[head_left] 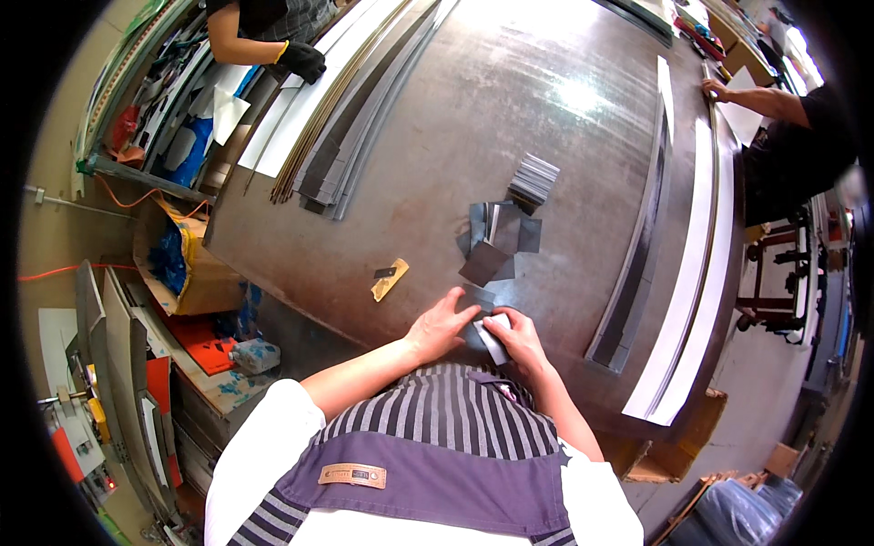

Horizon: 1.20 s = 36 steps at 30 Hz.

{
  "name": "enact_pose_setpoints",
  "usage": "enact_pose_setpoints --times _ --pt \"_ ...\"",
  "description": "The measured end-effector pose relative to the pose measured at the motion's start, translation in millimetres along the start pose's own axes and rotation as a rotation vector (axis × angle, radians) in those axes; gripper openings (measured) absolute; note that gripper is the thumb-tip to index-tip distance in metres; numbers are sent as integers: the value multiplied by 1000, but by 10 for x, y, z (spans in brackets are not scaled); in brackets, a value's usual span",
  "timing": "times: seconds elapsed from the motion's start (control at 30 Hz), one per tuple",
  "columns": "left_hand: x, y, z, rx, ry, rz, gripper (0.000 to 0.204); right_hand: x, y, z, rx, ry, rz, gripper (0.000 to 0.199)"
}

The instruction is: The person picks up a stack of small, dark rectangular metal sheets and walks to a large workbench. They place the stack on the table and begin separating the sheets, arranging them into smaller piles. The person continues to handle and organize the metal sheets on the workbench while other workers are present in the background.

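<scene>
Setting: Workshop with a broad, worn metal worktop (546,109) that we lean over; cluttered shelves and boxes stand off to our left.
Left hand: our left hand (443,320) lies flat with fingers spread, pressing on a dark sheet piece (475,300) at the near edge of the worktop.
Right hand: our right hand (519,338) is curled, its fingertips pinching a small pale card piece (492,338) that sits between the two hands.
Where the piece is: it touches the right hand and lies just beside the left, on top of the dark sheet.
Axis: the pale piece's long side runs from us slantwise away and to the left; the right hand is the nearer one, already on it.
Ahead of the hands: loose dark squares (496,241) lie scattered just beyond our fingers, and a neat stack of grey squares (533,179) stands further out, past them.
Left of the hands: a yellow scraper (389,278) rests apart from us on the worktop.
Right of the hands: long white strips (696,273) and dark strips (628,300) run away from us along the worktop's edge.
Others: a gloved hand (300,60) works at the far left corner, a bare hand (715,89) at the far right; both are well apart from ours.
</scene>
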<state>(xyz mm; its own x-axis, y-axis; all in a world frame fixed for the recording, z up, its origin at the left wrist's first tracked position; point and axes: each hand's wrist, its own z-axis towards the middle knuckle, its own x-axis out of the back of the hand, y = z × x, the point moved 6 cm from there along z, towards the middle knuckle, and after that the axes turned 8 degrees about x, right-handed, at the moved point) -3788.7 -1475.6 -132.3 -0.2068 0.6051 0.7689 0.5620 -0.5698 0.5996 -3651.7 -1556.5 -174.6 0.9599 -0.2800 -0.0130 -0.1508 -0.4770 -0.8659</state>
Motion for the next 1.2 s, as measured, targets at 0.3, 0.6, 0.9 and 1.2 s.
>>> enact_pose_setpoints --times 0.3,0.6,0.9,1.2 --pt "187 -65 -273 79 158 -194 55 178 -547 6 405 344 -1203 22" --pt "319 -4 -171 225 104 -674 24 339 -402 127 416 388 -1596 7" --pt "165 130 -75 374 -235 -1472 30 -124 -539 -39 224 44 204 27" --pt "132 253 -98 524 -419 -1581 20 -439 -440 -207 -117 -117 427 45"
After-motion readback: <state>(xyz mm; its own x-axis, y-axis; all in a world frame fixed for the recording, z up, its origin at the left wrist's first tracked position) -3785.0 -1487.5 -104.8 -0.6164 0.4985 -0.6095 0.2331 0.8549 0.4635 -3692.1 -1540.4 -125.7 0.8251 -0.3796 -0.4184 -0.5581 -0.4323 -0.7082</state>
